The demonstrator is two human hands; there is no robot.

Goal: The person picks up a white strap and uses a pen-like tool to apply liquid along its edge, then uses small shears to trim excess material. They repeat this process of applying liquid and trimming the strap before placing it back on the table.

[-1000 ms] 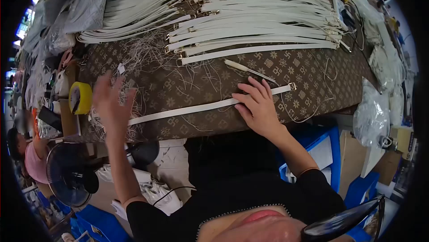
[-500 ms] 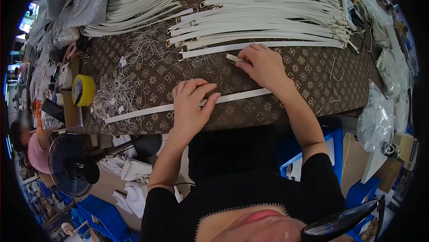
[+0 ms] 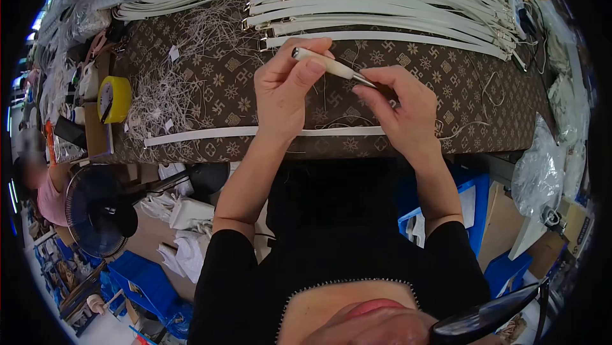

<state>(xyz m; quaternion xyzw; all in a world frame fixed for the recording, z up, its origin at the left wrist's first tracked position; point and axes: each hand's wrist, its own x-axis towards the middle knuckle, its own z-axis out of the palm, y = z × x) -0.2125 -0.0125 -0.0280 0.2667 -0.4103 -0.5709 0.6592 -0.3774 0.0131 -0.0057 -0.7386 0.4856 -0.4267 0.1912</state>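
A pen-like tool (image 3: 338, 69) with a cream handle and a metal tip is held above the table, tilted down to the right. My left hand (image 3: 282, 90) is closed round its handle, thumb on top. At the metal end, the fingers of my right hand (image 3: 405, 106) pinch the tip. Below both wrists, a single white strap (image 3: 204, 135) lies along the near edge of the patterned tablecloth (image 3: 242, 99); my left forearm covers part of it. Beyond my hands, another white strap (image 3: 395, 36) with a buckle lies in front of a row of similar straps (image 3: 382, 8).
Loose cut threads (image 3: 162, 96) are heaped on the left of the table, near a yellow tape roll (image 3: 115, 99). A black fan (image 3: 101, 211) stands at lower left, near a person in pink (image 3: 51, 195). A clear plastic bag (image 3: 542, 160) hangs on the right.
My left hand has risen from the near strap to grip the tool's handle. My right hand has drawn back toward me with the tool and now pinches its metal end.
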